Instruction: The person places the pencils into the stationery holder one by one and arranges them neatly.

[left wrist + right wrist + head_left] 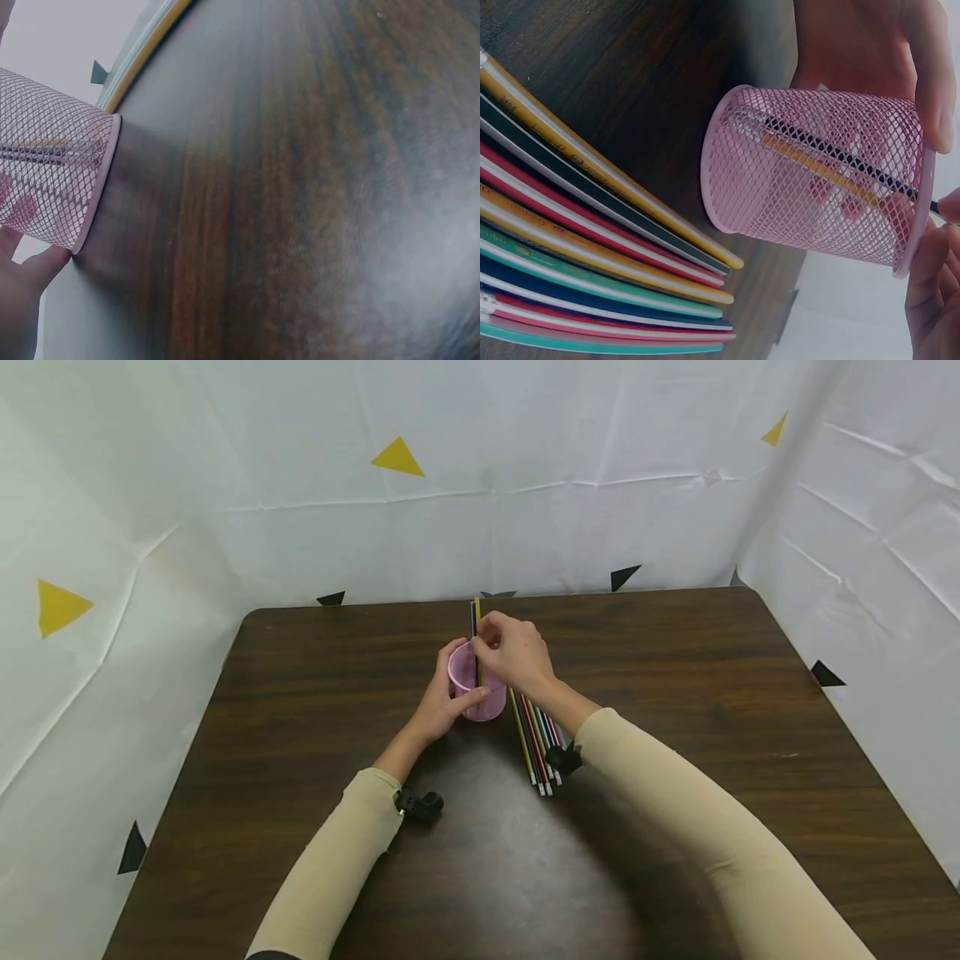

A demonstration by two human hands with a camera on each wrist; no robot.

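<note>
From the head view I saw the left hand (pixel 442 702) wrapped around a pink mesh cup (pixel 474 692), thumb across its front and fingers curled behind it. The cup stood on the tabletop (pixel 675 710) near the middle, somewhat closer to the far edge. The right hand (pixel 516 653) was over the cup's rim, its fingertips pinching two pencils (pixel 476 618), one yellow and one dark, whose upper ends stuck up above the hand while their lower ends sat inside the cup. Through the mesh in the right wrist view I could make out both pencils (pixel 832 161) lying aslant inside the cup (pixel 810 176), with the left fingers (pixel 930 75) on the rim. I saw nothing else in the cup. Just beside the cup, on its right, a row of pencils (pixel 536 735) lay flat on the tabletop, side by side and touching, partly under the right wrist. Close up, the row (pixel 592 255) showed yellow, black, red, green and blue ones.
</note>
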